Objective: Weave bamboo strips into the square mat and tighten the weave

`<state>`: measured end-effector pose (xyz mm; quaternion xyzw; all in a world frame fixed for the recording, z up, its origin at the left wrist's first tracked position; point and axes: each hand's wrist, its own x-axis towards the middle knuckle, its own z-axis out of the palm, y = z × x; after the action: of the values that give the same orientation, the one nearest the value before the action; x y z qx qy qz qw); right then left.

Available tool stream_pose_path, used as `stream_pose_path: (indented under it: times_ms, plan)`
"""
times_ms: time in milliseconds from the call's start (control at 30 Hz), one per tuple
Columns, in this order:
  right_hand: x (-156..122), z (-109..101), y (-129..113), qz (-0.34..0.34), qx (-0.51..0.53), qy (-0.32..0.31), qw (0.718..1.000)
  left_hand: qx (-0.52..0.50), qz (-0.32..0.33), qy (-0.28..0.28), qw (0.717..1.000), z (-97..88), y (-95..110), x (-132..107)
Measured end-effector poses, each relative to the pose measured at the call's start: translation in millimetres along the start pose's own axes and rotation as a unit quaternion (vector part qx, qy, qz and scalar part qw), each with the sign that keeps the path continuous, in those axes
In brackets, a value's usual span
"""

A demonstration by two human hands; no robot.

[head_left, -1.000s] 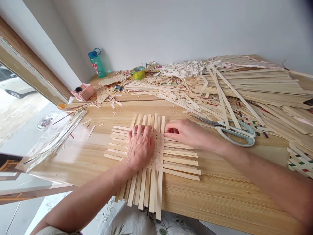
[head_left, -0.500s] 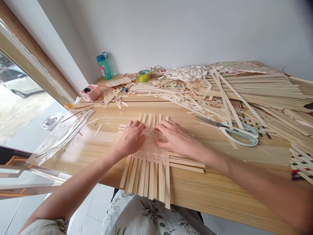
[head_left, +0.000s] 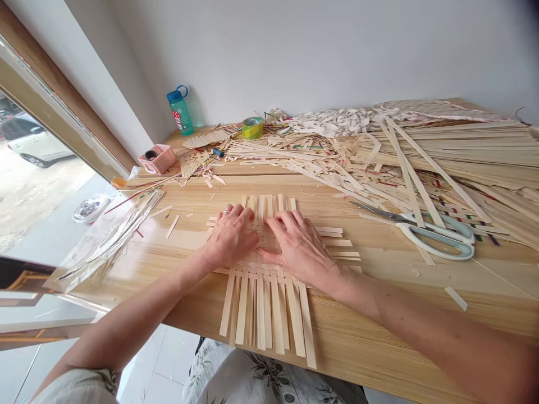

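A flat woven mat of pale wood strips (head_left: pixel 269 273) lies on the table in front of me, its loose strip ends fanning out towards me and to the other sides. My left hand (head_left: pixel 232 234), with a ring on one finger, rests on the mat's left part with its fingers curled down onto the weave. On the right part lies my right hand (head_left: pixel 298 241), fingers bent forward and touching the weave, the thumb apart from them. Both hands hide much of the woven middle. Scissors with pale handles (head_left: pixel 435 238) lie to the right.
A large heap of wood strips (head_left: pixel 455 151) covers the back and right of the wooden table (head_left: pixel 379 331). At the back stand a teal bottle (head_left: pixel 181 112), a roll of yellow-green tape (head_left: pixel 252 128) and a pink basket (head_left: pixel 158 160). Clear plastic with thin strips (head_left: pixel 112 238) lies left.
My right hand has shifted over the mat, nearer to me and closer to my left hand, covering the lower right strips. Table objects on the right appear further right as my view turns slightly.
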<state>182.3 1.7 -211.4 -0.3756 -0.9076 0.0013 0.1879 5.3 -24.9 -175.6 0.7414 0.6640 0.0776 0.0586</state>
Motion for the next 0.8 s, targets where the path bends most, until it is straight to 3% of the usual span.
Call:
stream_pose_path:
  times_ms: [133,800]
  plan:
    - [2.0,1.7,2.7,0.003,0.007,0.003,1.000,-0.003,-0.014,0.026,1.000,7.1,7.1,1.3]
    - [7.5,5.7,11.7,0.006,0.066,-0.005,0.998,0.033,-0.024,0.038,0.998,19.0,14.5,2.7]
